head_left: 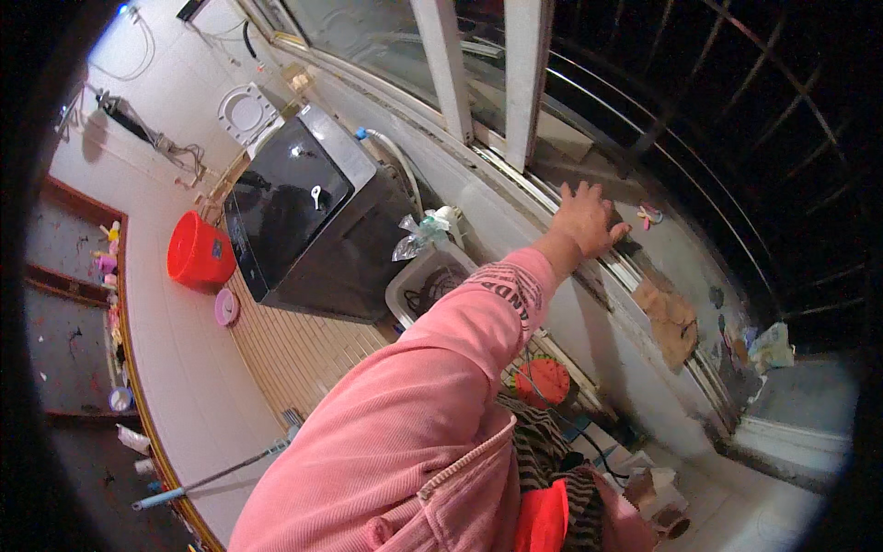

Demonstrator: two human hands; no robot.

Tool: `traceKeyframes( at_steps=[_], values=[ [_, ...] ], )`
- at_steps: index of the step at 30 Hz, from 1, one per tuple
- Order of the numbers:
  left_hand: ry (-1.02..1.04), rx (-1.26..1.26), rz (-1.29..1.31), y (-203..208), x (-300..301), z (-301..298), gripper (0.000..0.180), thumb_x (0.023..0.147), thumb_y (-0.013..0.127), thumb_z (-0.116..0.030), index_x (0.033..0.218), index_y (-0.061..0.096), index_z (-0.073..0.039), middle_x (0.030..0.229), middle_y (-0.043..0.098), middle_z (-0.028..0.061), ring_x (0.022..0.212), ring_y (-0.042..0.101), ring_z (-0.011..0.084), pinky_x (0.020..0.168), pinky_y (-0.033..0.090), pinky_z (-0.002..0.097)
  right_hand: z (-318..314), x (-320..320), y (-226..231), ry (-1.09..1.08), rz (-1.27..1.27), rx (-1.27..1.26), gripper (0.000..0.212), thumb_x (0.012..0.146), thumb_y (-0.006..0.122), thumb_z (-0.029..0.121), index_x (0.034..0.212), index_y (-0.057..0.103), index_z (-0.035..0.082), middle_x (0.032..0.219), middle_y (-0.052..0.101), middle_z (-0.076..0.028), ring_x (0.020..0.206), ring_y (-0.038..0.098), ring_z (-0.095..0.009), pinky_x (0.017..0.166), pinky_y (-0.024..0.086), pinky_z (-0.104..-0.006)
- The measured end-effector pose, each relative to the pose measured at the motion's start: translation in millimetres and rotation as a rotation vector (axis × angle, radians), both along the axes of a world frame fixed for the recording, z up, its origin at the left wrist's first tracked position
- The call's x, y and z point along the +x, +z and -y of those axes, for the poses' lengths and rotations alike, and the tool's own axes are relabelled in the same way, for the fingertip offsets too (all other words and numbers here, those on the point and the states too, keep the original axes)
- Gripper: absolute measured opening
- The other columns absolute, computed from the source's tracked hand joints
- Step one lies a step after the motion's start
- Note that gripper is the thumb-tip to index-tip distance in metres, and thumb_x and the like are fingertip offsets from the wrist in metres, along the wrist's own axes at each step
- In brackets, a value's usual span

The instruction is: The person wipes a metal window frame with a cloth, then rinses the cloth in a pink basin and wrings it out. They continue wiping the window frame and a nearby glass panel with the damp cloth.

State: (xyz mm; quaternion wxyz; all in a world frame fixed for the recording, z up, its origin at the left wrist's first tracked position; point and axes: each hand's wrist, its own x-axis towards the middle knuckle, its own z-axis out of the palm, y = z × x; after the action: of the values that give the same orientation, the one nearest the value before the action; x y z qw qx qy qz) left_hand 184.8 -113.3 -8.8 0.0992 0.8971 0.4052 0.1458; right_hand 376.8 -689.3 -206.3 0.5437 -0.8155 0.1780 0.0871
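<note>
My left hand (583, 221) reaches out from a pink sleeve to the window track (625, 274), palm down. Its fingers are spread, and nothing shows in them. Whether the palm touches the track or hovers just over it, I cannot tell. Beyond the thumb, a small pink-and-white item (649, 216) lies on the outer ledge (676, 248). A crumpled brown piece of cloth or paper (670, 324) lies across the track, nearer to me. The white window frame (526, 92) stands upright just past my fingertips. My right hand does not show.
A dark washing machine (317, 198) stands left of my arm, with a red bucket (199, 251) and a pink basin (226, 307) beside it. A grey tub (432, 281) sits below my forearm. Dark bars (745, 37) close off the window's outer side. A mop handle (212, 476) leans lower left.
</note>
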Motion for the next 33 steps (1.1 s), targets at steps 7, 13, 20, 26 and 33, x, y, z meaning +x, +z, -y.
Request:
traceKeyframes(
  at_steps=[7,13,20,26,33],
  values=[
    [0.012,0.015,0.068,-4,-2,-1,0.069,0.099,0.049,-0.064,0.124,0.073,-0.004,0.147,0.054,0.0213,0.140,0.044,0.0390,0.118,0.027,0.0623,-19,5,10,0.037,0.002,-0.029,0.033,0.095,0.070,0.026,0.121,0.064,0.006,0.116,0.071,-0.014,0.105,0.066,-0.030,0.083,0.055,-0.0487],
    [0.008,-0.021,0.074,1,-4,-2,0.068,0.099,0.051,-0.063,0.121,0.073,-0.003,0.146,0.054,0.0222,0.139,0.044,0.0402,0.118,0.028,0.0629,-24,4,13,0.050,0.000,-0.050,0.033,0.095,0.069,0.025,0.121,0.065,0.006,0.118,0.070,-0.015,0.107,0.066,-0.031,0.085,0.054,-0.0490],
    [-0.018,-0.074,0.041,4,-3,-2,0.068,0.099,0.050,-0.063,0.124,0.073,-0.004,0.148,0.053,0.0228,0.142,0.042,0.0409,0.118,0.027,0.0632,-23,2,15,0.056,-0.003,-0.076,0.033,0.094,0.069,0.023,0.122,0.065,0.006,0.120,0.070,-0.016,0.110,0.065,-0.032,0.088,0.053,-0.0492],
    [-0.017,-0.063,0.037,3,-3,-2,0.069,0.099,0.050,-0.064,0.125,0.072,-0.004,0.151,0.051,0.0227,0.143,0.042,0.0403,0.119,0.027,0.0627,-27,1,16,0.058,-0.005,-0.088,0.033,0.094,0.068,0.022,0.123,0.066,0.006,0.122,0.069,-0.016,0.112,0.064,-0.033,0.091,0.052,-0.0495],
    [-0.020,-0.059,0.025,6,-3,-3,0.067,0.100,0.050,-0.063,0.125,0.072,-0.004,0.146,0.055,0.0225,0.142,0.043,0.0396,0.118,0.028,0.0617,-30,3,20,0.070,0.002,-0.096,0.034,0.093,0.067,0.020,0.124,0.067,0.006,0.124,0.069,-0.017,0.115,0.063,-0.034,0.094,0.051,-0.0498]
  ],
)
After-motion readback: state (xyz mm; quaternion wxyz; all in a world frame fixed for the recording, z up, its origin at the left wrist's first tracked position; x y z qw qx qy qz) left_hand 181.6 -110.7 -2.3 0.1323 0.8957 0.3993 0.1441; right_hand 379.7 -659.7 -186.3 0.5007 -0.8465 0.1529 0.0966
